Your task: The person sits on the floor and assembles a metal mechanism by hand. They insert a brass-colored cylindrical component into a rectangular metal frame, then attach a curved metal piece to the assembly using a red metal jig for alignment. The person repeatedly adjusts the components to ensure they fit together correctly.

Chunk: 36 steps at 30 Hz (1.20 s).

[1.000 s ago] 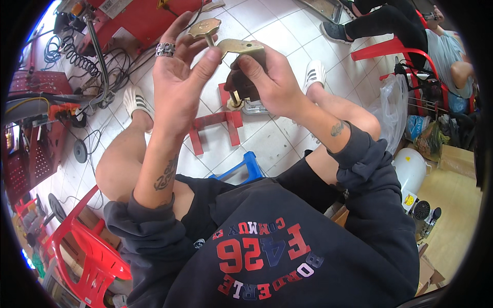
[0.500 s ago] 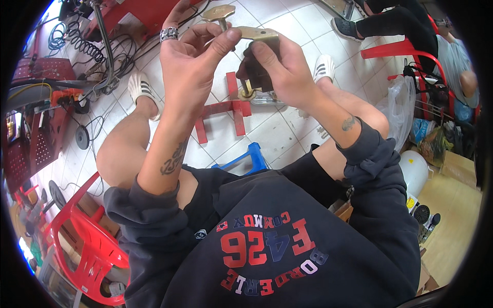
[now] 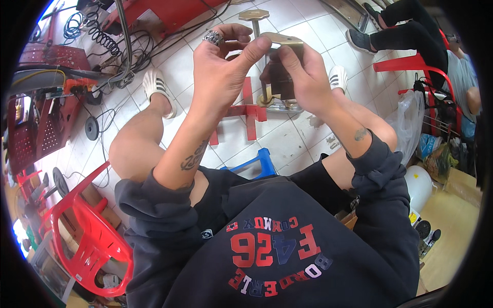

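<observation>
Raised in front of me is a brass-coloured metal clamp bracket (image 3: pixel 283 39) with a bent plate and a hole in it. A screw with a flat faceted knob (image 3: pixel 253 15) stands upright at its left side. Below the plate hangs a dark block-like part (image 3: pixel 281 82); whether it is fixed to the bracket I cannot tell. My right hand (image 3: pixel 309 77) grips the bracket's right side, thumb on the front. My left hand (image 3: pixel 223 69), with a ring on one finger, is closed, its thumb pressed at the plate's left end by the screw. Its fingertips are partly hidden.
Below my hands a red metal frame (image 3: pixel 250 114) and a small tray (image 3: pixel 285 107) stand on the tiled floor. A blue stool (image 3: pixel 265 163) is between my legs. Red chairs (image 3: pixel 87 241), cables and perforated red panels are left. Another person (image 3: pixel 405 43) sits upper right.
Both hands and the bracket have shifted right and slightly down in the picture. My left index finger, stretched up before, is now curled in. The screw stands more upright, with more shaft showing.
</observation>
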Available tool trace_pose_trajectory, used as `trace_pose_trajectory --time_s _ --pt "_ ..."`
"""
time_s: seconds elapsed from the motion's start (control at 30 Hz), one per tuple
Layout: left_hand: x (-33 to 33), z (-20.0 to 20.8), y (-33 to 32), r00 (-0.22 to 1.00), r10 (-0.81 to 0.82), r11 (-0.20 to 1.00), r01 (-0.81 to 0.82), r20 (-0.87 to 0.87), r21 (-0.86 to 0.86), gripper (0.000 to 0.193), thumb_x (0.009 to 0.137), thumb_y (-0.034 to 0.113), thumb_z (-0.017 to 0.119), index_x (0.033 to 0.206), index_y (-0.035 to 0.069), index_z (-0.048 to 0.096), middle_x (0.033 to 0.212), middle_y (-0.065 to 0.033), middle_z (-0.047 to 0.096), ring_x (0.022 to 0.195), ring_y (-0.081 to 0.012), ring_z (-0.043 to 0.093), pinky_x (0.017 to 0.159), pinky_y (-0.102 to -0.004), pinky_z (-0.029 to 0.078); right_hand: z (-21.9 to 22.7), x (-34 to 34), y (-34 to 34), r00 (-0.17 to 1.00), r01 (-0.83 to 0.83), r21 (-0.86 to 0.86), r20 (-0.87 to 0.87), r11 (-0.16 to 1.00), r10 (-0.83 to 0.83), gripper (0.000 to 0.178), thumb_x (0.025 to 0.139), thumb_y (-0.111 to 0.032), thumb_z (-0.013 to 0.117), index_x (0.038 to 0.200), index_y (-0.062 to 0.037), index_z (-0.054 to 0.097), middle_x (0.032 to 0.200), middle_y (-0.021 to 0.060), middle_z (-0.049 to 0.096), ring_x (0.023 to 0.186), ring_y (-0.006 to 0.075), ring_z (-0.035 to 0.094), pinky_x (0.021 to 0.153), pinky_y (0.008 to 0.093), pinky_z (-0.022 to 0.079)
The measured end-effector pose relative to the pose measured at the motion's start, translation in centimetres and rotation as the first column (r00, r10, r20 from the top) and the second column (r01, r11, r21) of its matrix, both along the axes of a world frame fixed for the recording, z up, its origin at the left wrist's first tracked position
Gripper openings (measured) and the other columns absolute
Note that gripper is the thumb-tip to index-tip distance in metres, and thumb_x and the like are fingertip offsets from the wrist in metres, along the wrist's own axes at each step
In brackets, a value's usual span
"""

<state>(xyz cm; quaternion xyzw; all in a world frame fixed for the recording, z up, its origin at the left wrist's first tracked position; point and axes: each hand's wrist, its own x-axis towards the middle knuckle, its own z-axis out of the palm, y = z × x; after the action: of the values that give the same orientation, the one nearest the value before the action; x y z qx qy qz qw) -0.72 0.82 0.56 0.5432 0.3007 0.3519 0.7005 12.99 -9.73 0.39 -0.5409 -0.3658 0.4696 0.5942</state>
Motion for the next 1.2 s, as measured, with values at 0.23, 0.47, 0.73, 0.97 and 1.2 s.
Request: trace_pose_trajectory --time_s 0.23,0.47,0.73,0.97,1.2 --pt "0.3 -0.7 0.7 0.998 -0.026 0.999 0.024 0.052 0.036 0.027 0.084 0.020 0.080 0.099 0.001 0.066 0.085 -0.0011 0.062 0.082 -0.0095 0.058 0.076 -0.0259 0.048 -0.2 -0.3 -0.1 0.997 -0.021 -0.033 0.074 0.999 0.023 0.032 0.104 -0.030 0.052 0.106 0.0024 0.054 0.085 0.0098 0.067 0.077 0.0146 0.068 0.065 0.0267 0.054" --pt "0.2 -0.7 0.6 0.998 -0.037 0.977 0.046 0.047 -0.207 0.039 0.098 0.032 0.064 0.122 0.002 0.059 0.107 -0.0026 0.067 0.104 -0.0093 0.057 0.089 -0.0283 0.045 -0.4 -0.6 0.3 1.000 0.025 -0.067 -0.002 0.997 -0.025 0.035 0.104 -0.033 0.051 0.105 0.0016 0.054 0.082 0.0110 0.068 0.075 0.0146 0.069 0.065 0.0274 0.056" --pt "0.2 -0.7 0.9 0.998 -0.044 0.997 0.046 -0.032 0.063 0.063 0.089 0.022 0.075 0.137 -0.003 0.041 0.109 -0.0143 0.067 0.100 -0.0153 0.064 0.096 -0.0308 0.046 -1.1 -0.7 0.1 1.000 0.009 -0.050 0.003 0.999 -0.009 0.035 0.104 -0.034 0.051 0.103 0.0009 0.054 0.081 0.0104 0.068 0.072 0.0137 0.067 0.063 0.0267 0.055" --pt "0.4 0.1 0.6 0.977 -0.035 0.954 0.095 0.209 -0.284 0.073 0.088 0.018 0.075 0.144 0.000 0.032 0.112 -0.0149 0.067 0.103 -0.0154 0.064 0.096 -0.0290 0.046 -0.9 -0.9 0.1 0.992 0.122 -0.108 0.029 0.987 -0.119 0.039 0.103 -0.038 0.051 0.102 -0.0001 0.057 0.085 0.0080 0.067 0.070 0.0111 0.064 0.063 0.0247 0.053" --pt "0.4 -1.6 1.3 0.999 -0.029 1.000 0.029 -0.035 -0.008 0.068 0.091 0.016 0.072 0.143 0.000 0.032 0.113 -0.0163 0.067 0.105 -0.0163 0.064 0.090 -0.0288 0.049 -0.6 -0.7 0.0 0.991 0.108 -0.195 -0.058 0.975 -0.121 0.042 0.105 -0.040 0.045 0.109 -0.0014 0.062 0.097 0.0048 0.066 0.082 0.0082 0.061 0.071 0.0239 0.051"
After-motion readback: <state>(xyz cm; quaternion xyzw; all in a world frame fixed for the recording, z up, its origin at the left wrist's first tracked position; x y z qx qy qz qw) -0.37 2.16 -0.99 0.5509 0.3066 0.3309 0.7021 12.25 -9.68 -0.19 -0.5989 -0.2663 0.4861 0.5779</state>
